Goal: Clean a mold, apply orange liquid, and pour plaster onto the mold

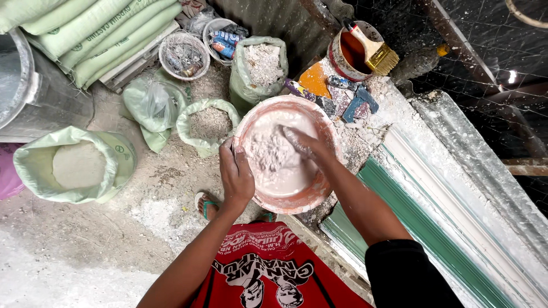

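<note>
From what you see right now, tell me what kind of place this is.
Probably a plaster or moulding workshop. The right hand stirs white paste in a bowl that the left hand steadies; open sacks of white powder stand on the dusty floor, beside a long white-crusted mould.

— What's carrying my basin (260, 199)?

— It sits on my dusty workbench (365, 142), which is caked in white plaster. Just beyond the basin lie paint-smeared scrapers (348, 100) and a tin (342, 57) with a brush (374, 50) across it.

— And lower down?

— Left of the basin, the dirt floor (85, 239) bears open sacks of powder (74, 165) and gravel (208, 122).
</note>
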